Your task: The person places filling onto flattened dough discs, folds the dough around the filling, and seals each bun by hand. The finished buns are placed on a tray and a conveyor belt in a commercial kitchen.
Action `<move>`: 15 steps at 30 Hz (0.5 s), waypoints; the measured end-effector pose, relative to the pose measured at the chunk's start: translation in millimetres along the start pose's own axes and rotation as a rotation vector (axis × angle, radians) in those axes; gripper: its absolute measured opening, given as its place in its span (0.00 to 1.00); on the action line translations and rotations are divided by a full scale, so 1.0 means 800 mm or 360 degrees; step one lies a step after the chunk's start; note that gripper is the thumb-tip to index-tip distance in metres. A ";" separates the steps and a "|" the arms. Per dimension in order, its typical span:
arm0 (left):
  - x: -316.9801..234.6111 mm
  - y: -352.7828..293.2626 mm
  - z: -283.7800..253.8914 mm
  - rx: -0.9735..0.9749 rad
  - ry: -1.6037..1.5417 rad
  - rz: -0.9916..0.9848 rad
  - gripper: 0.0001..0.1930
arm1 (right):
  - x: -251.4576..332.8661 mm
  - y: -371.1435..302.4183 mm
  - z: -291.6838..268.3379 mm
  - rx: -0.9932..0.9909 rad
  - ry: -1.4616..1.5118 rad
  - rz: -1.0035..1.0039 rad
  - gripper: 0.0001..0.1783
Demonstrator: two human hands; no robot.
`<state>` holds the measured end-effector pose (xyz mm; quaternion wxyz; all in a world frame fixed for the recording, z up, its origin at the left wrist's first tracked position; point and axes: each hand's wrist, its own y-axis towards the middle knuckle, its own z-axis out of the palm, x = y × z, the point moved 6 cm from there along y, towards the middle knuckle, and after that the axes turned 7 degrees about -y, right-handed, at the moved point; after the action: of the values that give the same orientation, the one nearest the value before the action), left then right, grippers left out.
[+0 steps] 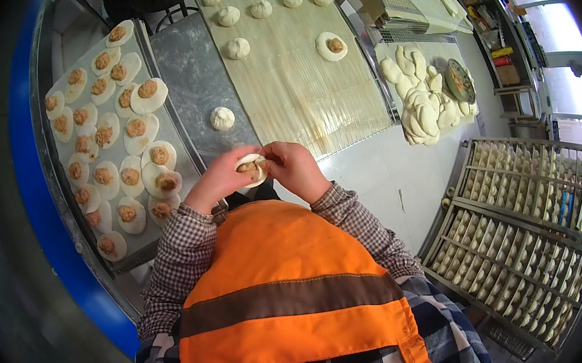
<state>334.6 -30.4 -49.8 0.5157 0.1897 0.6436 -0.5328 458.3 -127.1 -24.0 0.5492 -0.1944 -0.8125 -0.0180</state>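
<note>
Between my two hands is a bun wrapper with filling, its pale dough folded partly up around a brown filling. My left hand cups the dough from the left, thumb and fingers around it. With its fingers pinched at the right edge of the dough, my right hand grips the rim. Just beyond them a closed, pleated bun sits on the grey metal surface. One flat wrapper topped with filling lies on the lined tray ahead.
Left of me, a tray carries many filled flat wrappers. Several pleated buns stand in rows at the far end of the lined tray. Dough pieces and a bowl of filling are at right, above racks of buns.
</note>
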 end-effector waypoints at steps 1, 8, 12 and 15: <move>0.004 0.000 -0.002 -0.0020 -0.0173 -0.0079 0.20 | 0.002 0.000 0.000 -0.0063 -0.0014 -0.0061 0.05; -0.001 0.008 -0.008 -0.0203 0.0157 0.0235 0.20 | -0.019 0.004 0.013 -0.0134 0.0472 0.0260 0.04; 0.002 0.019 -0.014 -0.0005 0.0344 -0.0022 0.20 | 0.006 0.008 0.011 -0.0213 -0.0334 -0.0229 0.06; 0.001 0.020 -0.012 0.0184 0.0374 -0.0042 0.19 | -0.014 0.010 0.019 -0.0068 0.0254 0.0168 0.06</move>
<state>342.3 -16.6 -59.5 0.4178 0.2719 0.6702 -0.5499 451.2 -119.2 -41.5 0.6081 -0.2465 -0.7543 -0.0217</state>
